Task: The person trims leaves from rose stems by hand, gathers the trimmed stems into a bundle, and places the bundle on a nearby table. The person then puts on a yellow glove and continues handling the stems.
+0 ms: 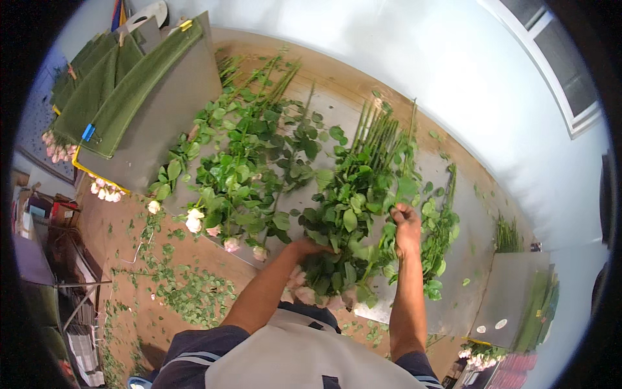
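A thick bunch of pale pink roses [350, 220] lies on the grey table in front of me, stems pointing away and blooms hanging toward my body. My left hand [311, 248] reaches into its leaves from the left, touching the foliage; the leaves hide most of its fingers. On the bunch's right side, my right hand [406, 227] is closed, thumb and fingers pinched on a leafy rose stem; the exact spot of the grip is partly covered. More long-stemmed roses [233, 168] lie left of the bunch. A smaller leafy group of stems [444, 227] rests to its right.
The grey tabletop [470, 279] meets a white wall behind. Upright boards with green cloth [155, 84] and clips stand at the left, rose heads below them. Another grey board [512, 292] stands at the right. Fallen leaves [194, 292] litter the brown floor near a cluttered rack [78, 285].
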`<state>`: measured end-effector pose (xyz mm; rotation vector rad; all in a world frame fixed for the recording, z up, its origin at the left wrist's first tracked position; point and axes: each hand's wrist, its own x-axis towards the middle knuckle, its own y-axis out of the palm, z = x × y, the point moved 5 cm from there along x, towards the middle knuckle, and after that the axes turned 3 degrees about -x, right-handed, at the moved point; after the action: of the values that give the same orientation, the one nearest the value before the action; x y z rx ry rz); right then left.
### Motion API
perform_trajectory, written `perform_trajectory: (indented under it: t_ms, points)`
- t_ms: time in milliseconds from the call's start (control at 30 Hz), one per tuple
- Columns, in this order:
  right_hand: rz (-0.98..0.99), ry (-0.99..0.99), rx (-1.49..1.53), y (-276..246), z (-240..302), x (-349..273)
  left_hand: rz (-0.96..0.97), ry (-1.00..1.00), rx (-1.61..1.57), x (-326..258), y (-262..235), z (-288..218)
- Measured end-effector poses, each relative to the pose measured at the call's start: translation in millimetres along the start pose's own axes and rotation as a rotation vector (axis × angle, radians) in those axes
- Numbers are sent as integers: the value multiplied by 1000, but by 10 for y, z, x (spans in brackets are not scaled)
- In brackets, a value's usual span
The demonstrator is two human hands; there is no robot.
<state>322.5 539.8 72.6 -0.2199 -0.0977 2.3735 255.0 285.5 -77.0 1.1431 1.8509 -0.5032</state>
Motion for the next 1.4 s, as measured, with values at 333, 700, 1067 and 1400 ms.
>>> perform_trajectory:
  t_ms: [333,700,1067,1400]
  points:
    - [438,-96,-173,3038,271,18,54,150,-107,-149,85,-129]
    - [-545,168,-1013,-1334,-766,-448,111,164,-210,-188,101,-264]
    - [-500,125,-743,-1847,-1119,-600,-39,150,-289,-114,62,-162]
    - [-218,68,-490,-240,-1268,-586,-170,-20,-35,-288,60,-250]
